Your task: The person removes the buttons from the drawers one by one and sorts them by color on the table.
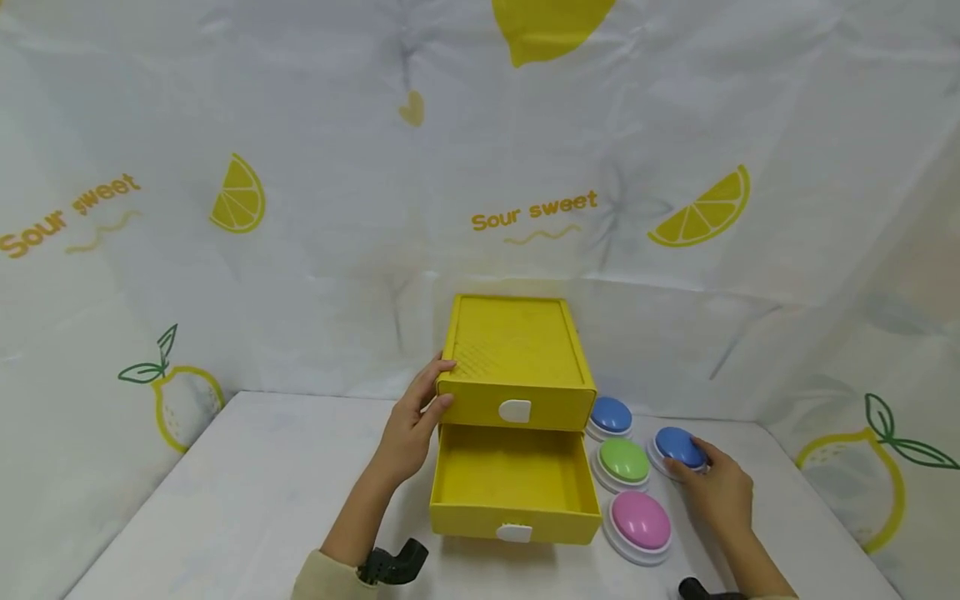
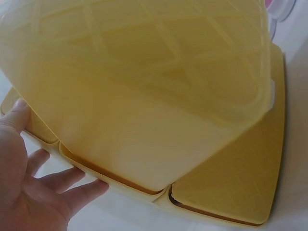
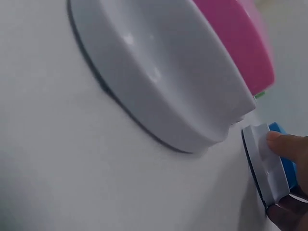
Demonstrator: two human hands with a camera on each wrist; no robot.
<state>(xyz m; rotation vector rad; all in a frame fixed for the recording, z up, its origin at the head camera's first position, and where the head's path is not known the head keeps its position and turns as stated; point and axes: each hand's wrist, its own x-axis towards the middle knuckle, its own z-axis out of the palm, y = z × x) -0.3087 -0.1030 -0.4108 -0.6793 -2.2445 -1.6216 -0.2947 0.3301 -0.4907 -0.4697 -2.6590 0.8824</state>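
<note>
A yellow two-drawer box [image 1: 517, 337] stands on the table. Its lower drawer [image 1: 555, 527] is pulled out and looks empty inside; the upper one is closed. At the box's left side rests my left hand [image 1: 405, 437], thumb near the front edge. In the left wrist view that hand [image 2: 36, 192] has its fingers spread and fairly straight along the box's side, behind the protruding drawer [image 2: 144, 139]. Over on the right, my right hand [image 1: 723, 492] grips a blue push button [image 1: 678, 446] with a white base. The right wrist view shows the thumb [image 3: 284, 144] on that white base.
Between box and right hand, a second blue button [image 1: 611, 414], a green button [image 1: 624, 460] and a pink button [image 1: 641, 521] line up beside the box. A lemon-print cloth [image 1: 322, 208] hangs behind the white table [image 1: 247, 500].
</note>
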